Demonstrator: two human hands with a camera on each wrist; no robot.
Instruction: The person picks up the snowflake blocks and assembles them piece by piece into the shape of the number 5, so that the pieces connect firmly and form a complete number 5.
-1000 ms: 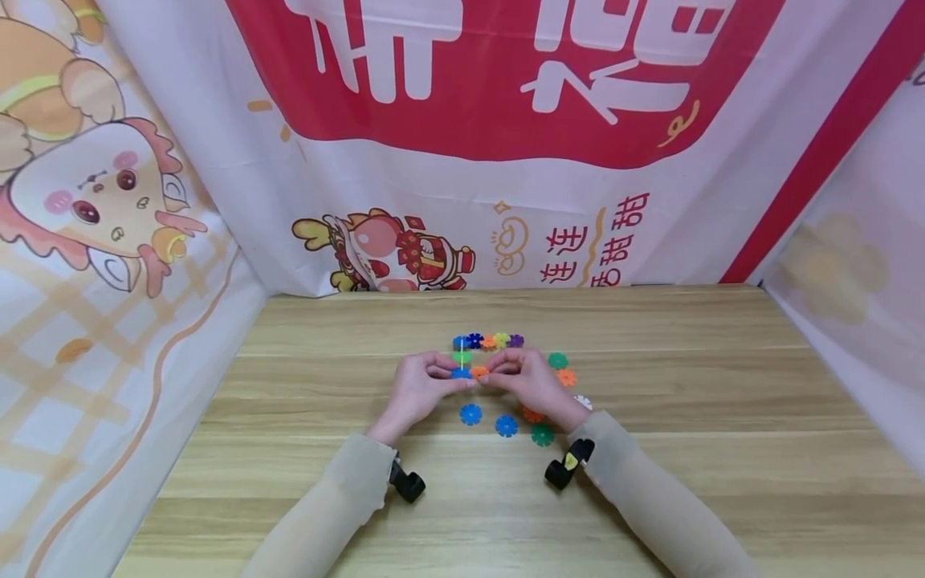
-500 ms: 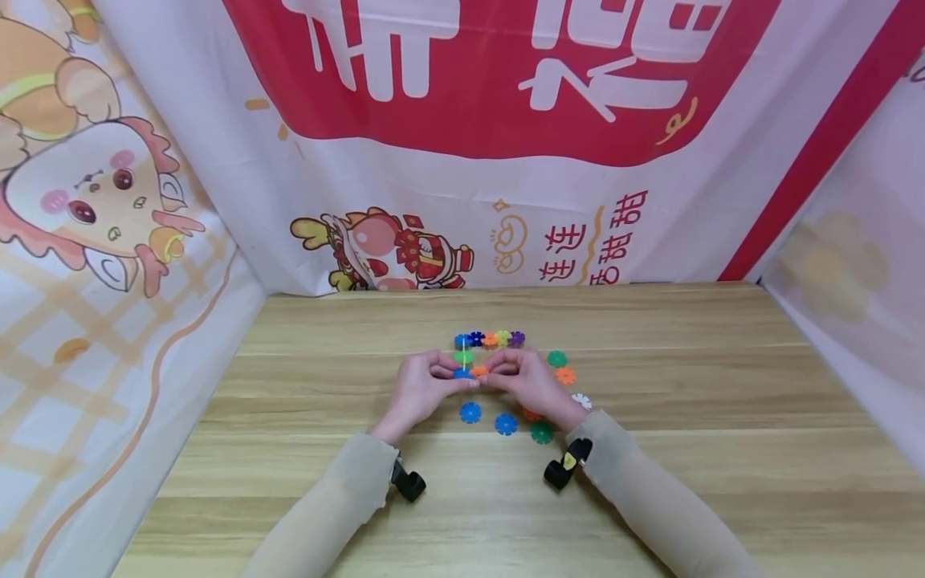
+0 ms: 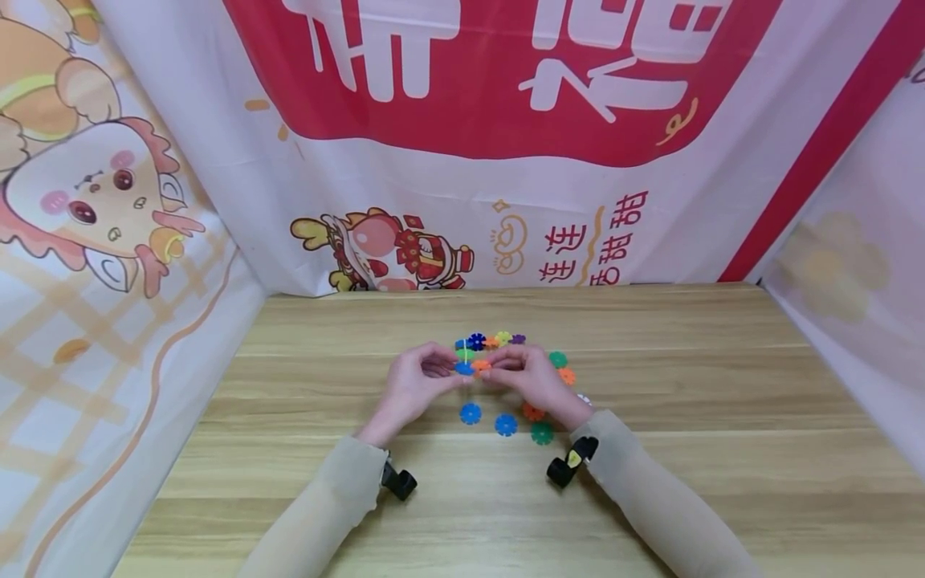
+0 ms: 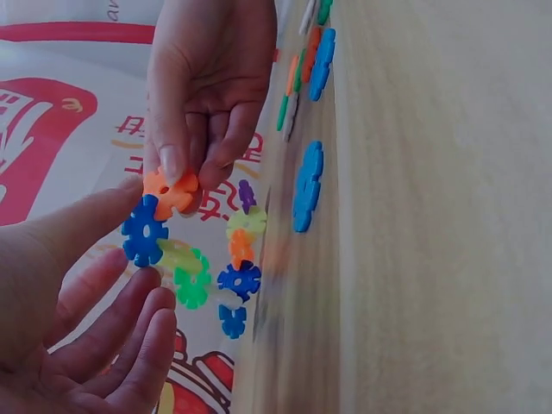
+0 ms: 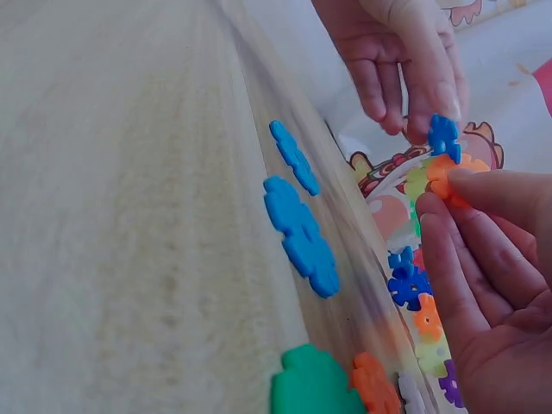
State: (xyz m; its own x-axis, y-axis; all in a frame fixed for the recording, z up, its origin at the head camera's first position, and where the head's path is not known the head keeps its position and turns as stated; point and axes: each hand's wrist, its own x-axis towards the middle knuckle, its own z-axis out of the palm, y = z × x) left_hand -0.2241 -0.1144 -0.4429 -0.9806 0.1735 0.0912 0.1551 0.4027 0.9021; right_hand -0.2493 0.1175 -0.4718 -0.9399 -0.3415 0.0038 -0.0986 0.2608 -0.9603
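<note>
My left hand (image 3: 412, 385) pinches a blue notched snowflake disc (image 4: 138, 237) between thumb and fingertips. An orange snowflake disc (image 4: 172, 191), slotted against the blue one, is pinched by my right hand (image 3: 536, 379). From the blue disc a joined chain runs away through a yellow disc (image 4: 178, 256), a green disc (image 4: 191, 280) and a whitish one. It then turns along a blue disc (image 4: 232, 321), a dark blue disc (image 4: 239, 281), an orange, a yellow and a purple disc (image 4: 247, 196). My fingertips partly cover both pinched discs.
Loose discs lie on the wooden table (image 3: 303, 449) around my right forearm: two blue ones (image 3: 470, 413), green ones (image 3: 542, 433), orange ones (image 3: 567, 376) and a white one (image 3: 584, 399). Printed cloth (image 3: 433, 185) hangs behind the table and at both sides.
Both hands have risen slightly with the joined discs, and the chain's far row now tilts differently. The left wrist has shifted a little to the left. The loose discs stay put.
</note>
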